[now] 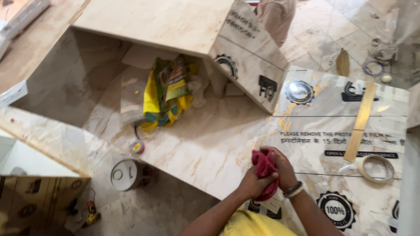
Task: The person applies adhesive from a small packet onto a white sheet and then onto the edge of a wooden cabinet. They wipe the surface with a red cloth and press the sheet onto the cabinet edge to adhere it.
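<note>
Both of my hands are clasped around a dark red cloth point(264, 167) over a glossy marble-patterned sheet point(210, 144) covered in printed protective film. My left hand point(253, 182) grips the cloth from below. My right hand point(283, 168), with a bracelet at the wrist, wraps it from the right side. The cloth is bunched up between the palms.
A roll of tape point(375, 168) and a thin wooden strip point(361, 122) lie on the sheet to the right. A yellow patterned bag point(168, 94) sits under a tilted panel point(175, 22). A small tape measure point(137, 147), a white tin point(124, 175) and a cardboard box point(35, 201) are at left.
</note>
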